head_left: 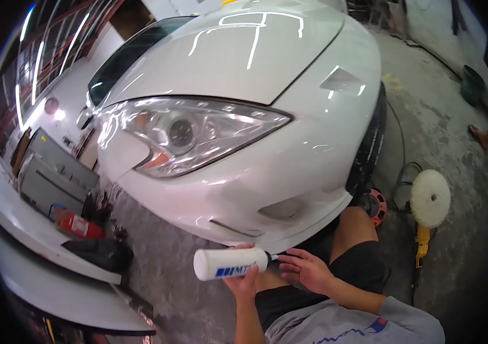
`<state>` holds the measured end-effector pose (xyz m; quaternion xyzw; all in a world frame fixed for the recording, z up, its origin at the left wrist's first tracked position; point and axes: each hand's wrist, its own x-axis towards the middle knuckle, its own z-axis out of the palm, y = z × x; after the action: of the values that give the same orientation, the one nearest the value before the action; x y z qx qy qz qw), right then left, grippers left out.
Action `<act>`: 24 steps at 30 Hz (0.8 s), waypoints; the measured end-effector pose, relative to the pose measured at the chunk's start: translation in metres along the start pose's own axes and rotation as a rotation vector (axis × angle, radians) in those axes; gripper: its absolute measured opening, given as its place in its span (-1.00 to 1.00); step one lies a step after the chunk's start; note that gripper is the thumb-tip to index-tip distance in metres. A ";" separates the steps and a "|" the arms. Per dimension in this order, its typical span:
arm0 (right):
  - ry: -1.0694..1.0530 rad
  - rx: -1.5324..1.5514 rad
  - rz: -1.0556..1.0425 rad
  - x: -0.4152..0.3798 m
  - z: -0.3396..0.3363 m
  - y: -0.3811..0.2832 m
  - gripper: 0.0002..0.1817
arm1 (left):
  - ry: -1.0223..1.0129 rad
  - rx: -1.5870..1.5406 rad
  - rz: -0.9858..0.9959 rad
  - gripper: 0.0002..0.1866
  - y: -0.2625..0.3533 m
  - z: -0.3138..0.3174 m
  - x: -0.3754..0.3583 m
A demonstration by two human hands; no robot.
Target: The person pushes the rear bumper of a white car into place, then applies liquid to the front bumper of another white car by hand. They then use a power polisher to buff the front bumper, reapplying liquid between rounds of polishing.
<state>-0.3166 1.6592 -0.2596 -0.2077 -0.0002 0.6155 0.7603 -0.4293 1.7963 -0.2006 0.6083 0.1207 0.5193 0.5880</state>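
Observation:
A white squeeze bottle (204, 265) with blue lettering lies tilted on its side in my left hand (245, 281), whose fingers wrap round it from below. Its black cap (269, 259) and thin nozzle point to the right. Beside the nozzle tip is my right hand (312, 273), fingers stretched out and apart, holding nothing. Just beyond both hands rises the front bumper (238, 200) of a white car, with the clear headlight (183, 132) above it.
A yellow polisher (422, 246) with a round white pad (430, 198) is on the concrete floor at right, near a red ring-shaped thing (377, 207) by the tyre. Another person's foot (476, 137) shows far right. A red container (77, 223) sits at left.

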 end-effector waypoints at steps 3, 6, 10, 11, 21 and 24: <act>-0.002 0.013 -0.027 -0.002 0.000 -0.001 -0.65 | 0.050 0.028 -0.127 -0.40 -0.007 -0.003 -0.008; -0.016 0.019 -0.018 0.000 0.000 -0.004 -0.63 | 0.072 -0.010 -0.166 -0.41 -0.009 -0.002 -0.005; 0.008 0.022 -0.025 -0.003 -0.001 -0.001 -0.61 | 0.083 -0.075 -0.209 -0.39 -0.010 0.002 -0.007; 0.020 0.028 -0.006 -0.003 0.000 -0.002 -0.61 | 0.097 -0.066 -0.225 -0.39 -0.010 0.004 -0.007; 0.003 0.067 -0.015 -0.005 0.005 -0.007 -0.64 | 0.135 -0.166 -0.228 -0.40 -0.012 0.003 -0.010; 0.015 0.048 -0.020 -0.003 0.002 -0.003 -0.68 | 0.148 -0.163 -0.241 -0.42 -0.013 0.000 -0.010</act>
<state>-0.3153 1.6567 -0.2558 -0.1938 0.0182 0.6062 0.7711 -0.4275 1.7921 -0.2168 0.4999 0.1929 0.4965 0.6829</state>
